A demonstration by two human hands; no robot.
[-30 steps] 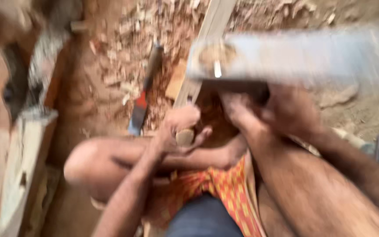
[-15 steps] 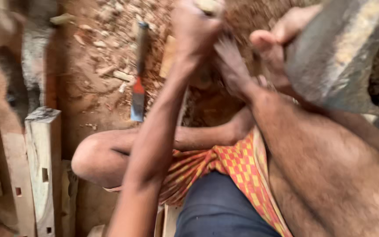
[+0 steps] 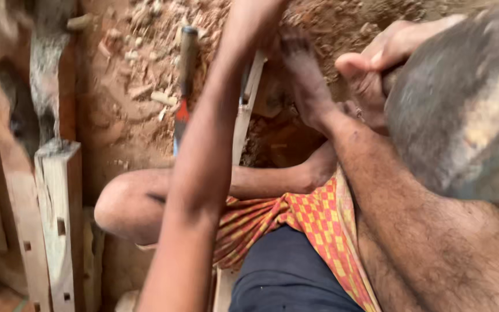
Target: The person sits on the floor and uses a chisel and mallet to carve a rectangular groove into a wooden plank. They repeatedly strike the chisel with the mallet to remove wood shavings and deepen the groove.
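My right hand point(image 3: 376, 69) is closed around the handle of a heavy grey wooden mallet point(image 3: 463, 98), which is blurred and fills the upper right close to the camera. My left arm stretches up the middle of the view. My left hand point(image 3: 255, 20) is at the top edge, over a pale wooden slat point(image 3: 242, 127), and is mostly cut off, so its grip is hidden. My bare foot point(image 3: 304, 75) presses on the slat next to that hand. A chisel with a red band point(image 3: 183, 86) lies on the earth to the left, untouched.
Wood chips point(image 3: 163, 98) litter the reddish ground. A mortised timber post point(image 3: 59, 219) lies along the left with more planks beside it. My bent knee point(image 3: 122, 202) and an orange checked cloth point(image 3: 307, 219) fill the lower middle.
The mallet was held high and level across the top a second ago. It now hangs close at the upper right. My left hand has moved up the slat to the top edge.
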